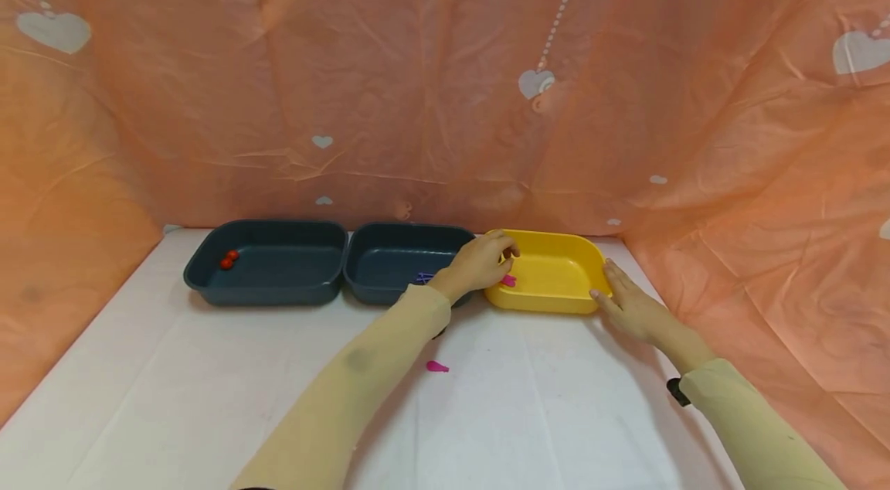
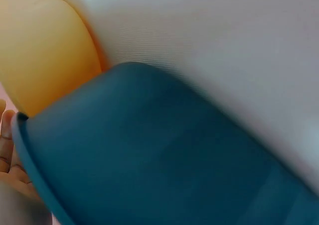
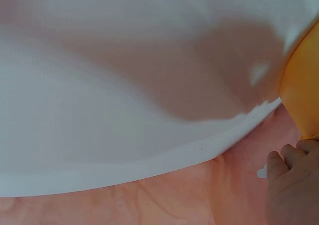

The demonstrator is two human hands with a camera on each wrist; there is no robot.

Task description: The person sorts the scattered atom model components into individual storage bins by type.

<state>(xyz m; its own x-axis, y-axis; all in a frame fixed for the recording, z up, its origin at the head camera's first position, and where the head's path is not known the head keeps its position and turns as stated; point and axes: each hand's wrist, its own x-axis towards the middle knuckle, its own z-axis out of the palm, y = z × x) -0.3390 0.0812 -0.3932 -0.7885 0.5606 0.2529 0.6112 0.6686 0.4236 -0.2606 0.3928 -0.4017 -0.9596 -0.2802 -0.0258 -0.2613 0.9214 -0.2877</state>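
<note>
In the head view, my left hand (image 1: 480, 266) hovers over the left end of the yellow tray (image 1: 552, 304) with its fingers loosely bent and nothing seen between them. A small pink piece (image 1: 509, 280) lies in that tray just below the fingertips. My right hand (image 1: 634, 310) rests on the tray's right wall with fingers extended, and the right wrist view also has this hand (image 3: 294, 182) at the yellow rim. Another small pink piece (image 1: 436, 366), rounded at one end and narrow at the other, lies on the white cloth.
Left of the yellow tray stands a dark blue tray (image 1: 378, 293) with purple pieces (image 1: 424, 277), partly behind my left hand. Beside it, another dark tray (image 1: 267, 295) holds small red pieces (image 1: 227, 263). A peach curtain (image 1: 417, 127) hangs behind the trays.
</note>
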